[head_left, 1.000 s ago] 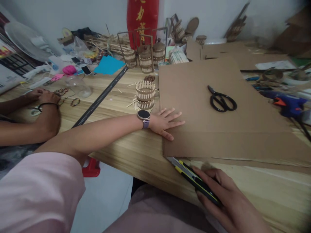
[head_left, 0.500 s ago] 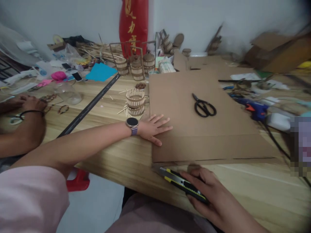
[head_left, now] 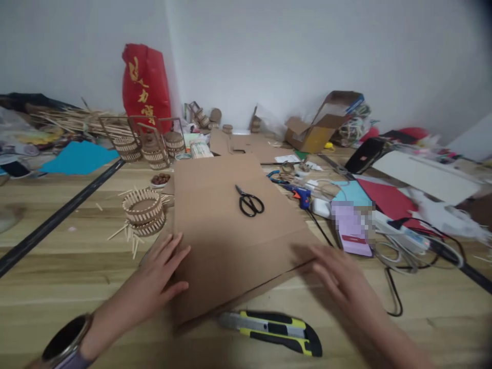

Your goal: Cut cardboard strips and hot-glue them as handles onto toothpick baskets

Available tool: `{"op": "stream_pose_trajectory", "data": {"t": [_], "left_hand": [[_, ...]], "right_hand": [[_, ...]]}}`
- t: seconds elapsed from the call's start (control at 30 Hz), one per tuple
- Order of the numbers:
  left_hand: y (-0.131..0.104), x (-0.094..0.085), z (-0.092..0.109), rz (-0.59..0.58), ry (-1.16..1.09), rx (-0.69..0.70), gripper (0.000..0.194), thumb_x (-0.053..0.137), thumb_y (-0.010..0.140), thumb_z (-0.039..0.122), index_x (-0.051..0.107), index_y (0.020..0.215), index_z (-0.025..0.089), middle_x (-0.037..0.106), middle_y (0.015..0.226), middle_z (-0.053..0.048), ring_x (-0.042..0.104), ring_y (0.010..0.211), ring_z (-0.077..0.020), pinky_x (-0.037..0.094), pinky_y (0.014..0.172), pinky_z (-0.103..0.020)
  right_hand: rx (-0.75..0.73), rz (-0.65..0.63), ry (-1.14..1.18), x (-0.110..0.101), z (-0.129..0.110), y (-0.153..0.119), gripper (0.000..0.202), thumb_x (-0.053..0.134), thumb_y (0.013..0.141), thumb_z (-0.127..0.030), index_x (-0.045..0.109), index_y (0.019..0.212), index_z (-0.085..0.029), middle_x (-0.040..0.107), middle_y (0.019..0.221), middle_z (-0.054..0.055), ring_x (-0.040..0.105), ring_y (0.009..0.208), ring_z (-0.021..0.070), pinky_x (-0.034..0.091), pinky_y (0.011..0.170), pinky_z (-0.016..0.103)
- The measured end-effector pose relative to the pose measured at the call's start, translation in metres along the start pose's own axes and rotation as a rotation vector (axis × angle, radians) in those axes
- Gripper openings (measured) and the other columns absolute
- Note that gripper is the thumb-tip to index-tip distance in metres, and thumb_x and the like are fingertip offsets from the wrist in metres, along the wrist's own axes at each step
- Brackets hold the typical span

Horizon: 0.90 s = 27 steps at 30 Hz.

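A sheet of brown cardboard (head_left: 223, 256) lies on the wooden table in front of me. At its left edge, my left hand (head_left: 163, 271) is open with the fingers spread. My right hand (head_left: 338, 279) is by the sheet's near right corner, fingers stretched out and nothing in them; whether it touches the cardboard I cannot tell. Below the sheet's near edge a black and yellow utility knife (head_left: 274, 328) lies loose between my hands. Black-handled scissors (head_left: 250, 204) rest on top of the cardboard.
Left of the sheet stands a small round stick basket (head_left: 143, 210) with loose sticks. Behind are small handled buckets (head_left: 154, 154) and a red bag (head_left: 146, 87). To the right lie a blue glue gun (head_left: 300, 195), a purple box (head_left: 351, 230) and tangled cables (head_left: 400, 256).
My right hand has let go of the utility knife, which now lies on the table, and moved to the cardboard's right corner. My left hand has shifted nearer along the left edge. My view has swung right.
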State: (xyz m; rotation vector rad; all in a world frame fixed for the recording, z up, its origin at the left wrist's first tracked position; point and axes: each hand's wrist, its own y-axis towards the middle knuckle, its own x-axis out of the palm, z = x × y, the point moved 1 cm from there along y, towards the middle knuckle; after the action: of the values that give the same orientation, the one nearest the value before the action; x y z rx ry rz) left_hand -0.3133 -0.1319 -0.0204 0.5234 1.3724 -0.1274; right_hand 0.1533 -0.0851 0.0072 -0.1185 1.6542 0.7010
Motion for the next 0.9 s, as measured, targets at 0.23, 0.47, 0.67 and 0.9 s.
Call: {"op": "stream_pose_trajectory", "data": {"t": [0.23,0.47,0.67,0.9], "left_hand": [[-0.032,0.005,0.015,0.054,-0.196,-0.256,0.055,0.059,0.095,0.048,0.058,0.146,0.026,0.048,0.159,-0.013,0.053,0.141,-0.0349,0.055,0.107,-0.047],[-0.056,0.001,0.034,0.106,-0.332,-0.427,0.051,0.065,0.091,0.042,0.064,0.140,0.031,0.053,0.154,-0.007,0.056,0.138,-0.0326,0.053,0.109,-0.041],[-0.040,0.001,0.052,0.080,-0.512,-0.582,0.051,0.062,0.090,0.044,0.067,0.138,0.025,0.056,0.151,-0.009,0.055,0.139,-0.0333,0.046,0.116,-0.044],[-0.025,0.001,0.061,0.077,-1.070,-0.881,0.074,0.071,0.081,0.056,0.061,0.144,0.018,0.057,0.150,-0.017,0.057,0.137,-0.0380,0.046,0.115,-0.048]], "right_hand": [[0.286,-0.164,-0.288,0.038,0.085,0.115,0.045,0.041,0.100,-0.029,0.062,0.137,-0.014,0.064,0.144,0.019,0.051,0.136,0.0387,0.040,0.104,0.060],[0.072,-0.271,-0.354,0.043,0.090,0.144,0.046,0.045,0.095,-0.019,0.065,0.137,-0.015,0.077,0.113,0.019,0.059,0.123,0.0340,0.027,0.114,0.056],[0.041,-0.326,-0.355,0.036,0.091,0.176,0.049,0.058,0.082,-0.012,0.072,0.128,-0.018,0.078,0.085,0.015,0.065,0.112,0.0382,0.033,0.110,0.060],[0.130,-0.324,-0.269,0.032,0.050,0.141,0.027,0.047,0.094,-0.023,0.073,0.101,-0.019,0.077,0.099,0.018,0.074,0.085,0.0295,0.051,0.073,0.036]]}}
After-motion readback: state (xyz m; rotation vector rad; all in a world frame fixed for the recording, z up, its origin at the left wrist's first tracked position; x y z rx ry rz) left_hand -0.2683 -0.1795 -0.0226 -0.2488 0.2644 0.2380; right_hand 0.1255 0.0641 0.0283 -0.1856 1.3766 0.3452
